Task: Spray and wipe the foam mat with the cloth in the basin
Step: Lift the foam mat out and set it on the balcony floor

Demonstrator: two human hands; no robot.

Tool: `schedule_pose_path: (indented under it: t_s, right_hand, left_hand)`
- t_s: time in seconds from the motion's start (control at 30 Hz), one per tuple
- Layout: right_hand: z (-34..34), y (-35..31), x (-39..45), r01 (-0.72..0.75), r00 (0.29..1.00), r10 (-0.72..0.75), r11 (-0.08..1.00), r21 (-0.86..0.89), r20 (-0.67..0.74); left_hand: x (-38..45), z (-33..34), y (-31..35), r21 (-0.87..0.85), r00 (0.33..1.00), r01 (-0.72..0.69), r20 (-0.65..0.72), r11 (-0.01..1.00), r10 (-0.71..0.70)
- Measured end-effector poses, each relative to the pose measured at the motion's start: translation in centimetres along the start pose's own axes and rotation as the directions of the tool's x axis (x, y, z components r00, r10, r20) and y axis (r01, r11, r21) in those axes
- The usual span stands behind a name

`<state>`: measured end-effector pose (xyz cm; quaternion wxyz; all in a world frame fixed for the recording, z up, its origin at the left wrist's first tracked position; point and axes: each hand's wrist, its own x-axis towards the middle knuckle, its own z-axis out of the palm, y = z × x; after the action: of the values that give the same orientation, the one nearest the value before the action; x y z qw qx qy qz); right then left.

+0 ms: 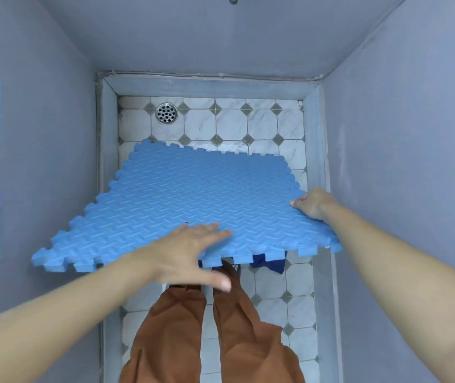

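Head view: my right hand [313, 204] pinches the blue interlocking foam mat [193, 194], left hand [190, 252] flat atop, fingers together; one-sided grip risks it sagging free.

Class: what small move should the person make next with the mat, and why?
Probably lower the foam mat flat onto the tiled floor: it is held tilted, right hand gripping its edge, left hand flat on top, so neither is free to spray.

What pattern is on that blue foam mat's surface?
A raised herringbone-like tread on the foam mat, with jigsaw edges; head view.
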<state>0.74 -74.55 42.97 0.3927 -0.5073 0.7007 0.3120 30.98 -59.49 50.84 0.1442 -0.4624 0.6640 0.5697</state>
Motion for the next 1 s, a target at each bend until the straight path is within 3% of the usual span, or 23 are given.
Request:
schedule_pose_path:
  t_s: [0.1,0.17,0.23,0.43,0.6,0.83,1.0]
  right_hand:
    - [-0.8,-0.2,0.5,0.008,1.0,-0.008,1.0,-0.025,-0.009]
    - [-1.1,-0.4,0.6,0.023,1.0,-0.024,0.997,-0.068,-0.013]
    - [-0.6,-0.3,0.7,0.056,0.998,-0.059,0.985,-0.162,-0.015]
    - [2.2,0.9,-1.0,0.115,0.988,-0.14,0.941,-0.319,-0.059]
    - [-0.4,1.7,-6.4,0.182,0.978,-0.208,0.901,-0.395,-0.025]
    - [-4.7,3.6,-15.2,0.201,0.976,-0.218,0.879,-0.433,0.01]
    - [-6.5,3.2,-21.3,0.267,0.949,-0.314,0.817,-0.511,-0.005]
  left_hand:
    - [0.9,3.7,0.4,0.253,0.978,-0.048,-0.186,0.966,0.097]
    - [2.1,4.9,0.4,0.209,0.907,-0.017,-0.409,0.978,0.103]
    - [3.2,5.3,0.2,0.085,0.868,0.067,-0.496,0.994,-0.016]
    - [4.9,7.0,2.5,0.094,0.879,0.211,-0.453,0.973,-0.147]
    - [2.6,7.3,6.4,-0.045,0.798,0.259,-0.552,0.965,-0.24]
    - [-3.2,7.5,13.8,-0.211,0.737,0.317,-0.559,0.925,-0.38]
    - [-8.4,9.5,19.2,-0.356,0.662,0.352,-0.56,0.866,-0.499]
